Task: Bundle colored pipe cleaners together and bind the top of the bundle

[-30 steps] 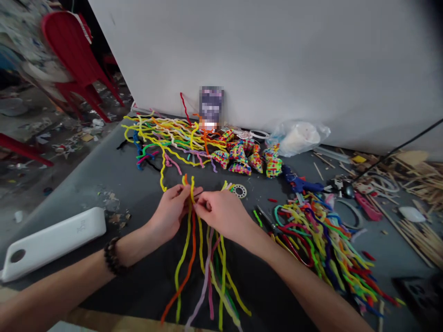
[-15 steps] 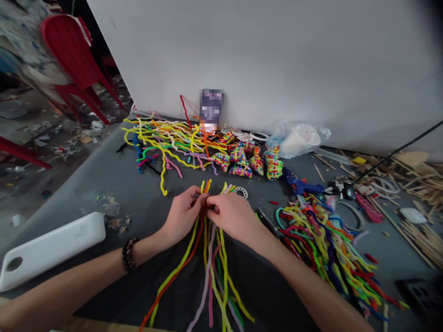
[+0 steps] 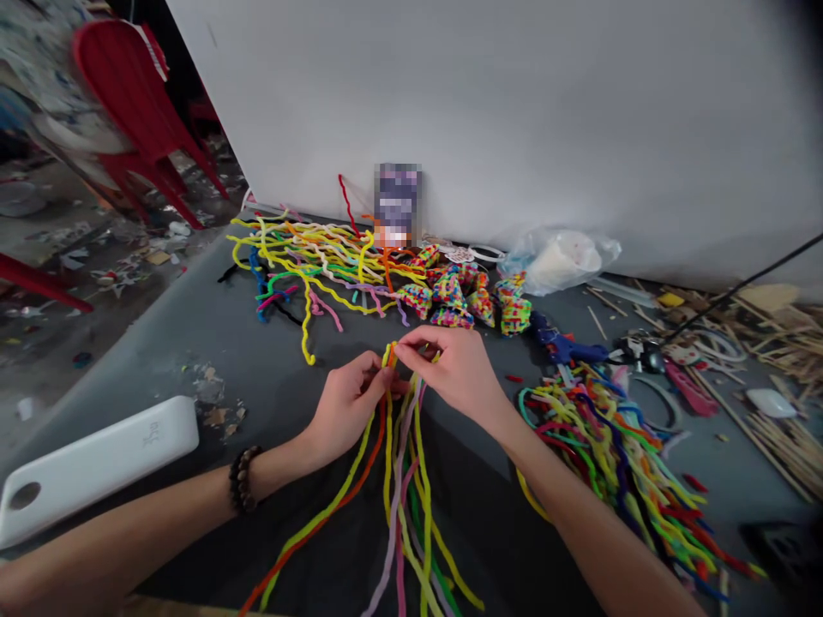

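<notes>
A bundle of coloured pipe cleaners (image 3: 405, 480) in yellow, orange, lilac and green lies fanned out on the dark table (image 3: 212, 343), its ends gathered at the top. My left hand (image 3: 347, 403) pinches the gathered ends from the left. My right hand (image 3: 450, 368) is closed in a pinch on the tips of the same bundle from the right. A beaded bracelet (image 3: 241, 480) is on my left wrist.
More pipe cleaners lie in a heap at the back left (image 3: 302, 257) and another at the right (image 3: 610, 437). Small woven multicolour pieces (image 3: 463, 300), a blue glue gun (image 3: 566, 347), a plastic bag (image 3: 556, 257), wooden sticks (image 3: 777, 428), a white case (image 3: 96, 467) and red chairs (image 3: 135, 111) surround them.
Both hands have moved a little away from me and to the right with the bundle. My right hand has risen to pinch the tips, and the strands now lie more spread.
</notes>
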Available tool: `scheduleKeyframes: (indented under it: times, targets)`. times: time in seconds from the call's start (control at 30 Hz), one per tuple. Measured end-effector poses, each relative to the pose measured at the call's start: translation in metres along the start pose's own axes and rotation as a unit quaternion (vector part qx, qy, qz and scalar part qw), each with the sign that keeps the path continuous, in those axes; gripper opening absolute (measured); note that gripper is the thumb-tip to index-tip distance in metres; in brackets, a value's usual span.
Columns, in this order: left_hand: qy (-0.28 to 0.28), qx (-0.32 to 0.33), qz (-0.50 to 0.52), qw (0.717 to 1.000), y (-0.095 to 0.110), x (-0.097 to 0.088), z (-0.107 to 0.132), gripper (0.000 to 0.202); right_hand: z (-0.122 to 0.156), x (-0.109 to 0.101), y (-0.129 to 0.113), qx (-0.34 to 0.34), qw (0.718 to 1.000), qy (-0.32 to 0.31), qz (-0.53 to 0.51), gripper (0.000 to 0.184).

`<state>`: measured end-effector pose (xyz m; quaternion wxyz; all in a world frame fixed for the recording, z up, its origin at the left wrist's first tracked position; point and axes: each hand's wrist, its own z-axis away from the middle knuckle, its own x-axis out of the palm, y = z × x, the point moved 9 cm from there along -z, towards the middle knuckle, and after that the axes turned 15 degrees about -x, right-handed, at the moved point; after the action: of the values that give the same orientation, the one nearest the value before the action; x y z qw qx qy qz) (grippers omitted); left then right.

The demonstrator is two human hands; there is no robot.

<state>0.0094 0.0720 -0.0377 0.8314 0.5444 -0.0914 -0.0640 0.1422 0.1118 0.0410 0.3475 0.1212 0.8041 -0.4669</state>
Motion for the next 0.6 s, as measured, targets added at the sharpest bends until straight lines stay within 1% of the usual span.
scheduleKeyframes:
  times: [0.1,0.2,0.3,0.37,0.43,0.47,0.5,0.53,0.6]
  targets:
    - [0.008,0.011,-0.02,1.0,0.003,-0.001,0.002,0.034,0.001,0.001,0.001,0.014,1.0,-0.002,-0.004,0.016]
    - [0.011,0.024,-0.033,0.999,0.006,-0.001,0.003,0.031,0.003,0.002,0.006,0.039,0.999,0.005,-0.023,0.016]
    - [0.009,0.02,-0.032,0.999,0.006,-0.001,0.003,0.028,0.006,0.008,0.016,0.077,0.993,0.016,-0.086,0.015]
    - [0.006,0.015,-0.026,1.0,0.004,-0.001,0.003,0.028,0.01,0.017,0.025,0.126,0.975,0.016,-0.181,0.015]
    - [0.003,0.017,-0.022,1.0,0.004,-0.001,0.003,0.029,0.014,0.029,0.033,0.169,0.944,0.012,-0.284,0.017]
    - [0.001,0.019,-0.02,1.0,0.005,0.0,0.003,0.028,0.015,0.031,0.035,0.178,0.933,0.013,-0.312,0.018]
    - [-0.001,0.02,-0.018,1.0,0.005,0.0,0.002,0.028,0.014,0.031,0.036,0.174,0.933,0.017,-0.316,0.019]
    - [-0.001,0.02,-0.013,1.0,0.005,0.0,0.002,0.028,0.013,0.027,0.036,0.159,0.942,0.024,-0.296,0.019]
    - [-0.003,0.014,0.003,1.0,0.004,0.001,0.001,0.028,0.01,0.017,0.033,0.115,0.969,0.034,-0.216,0.017]
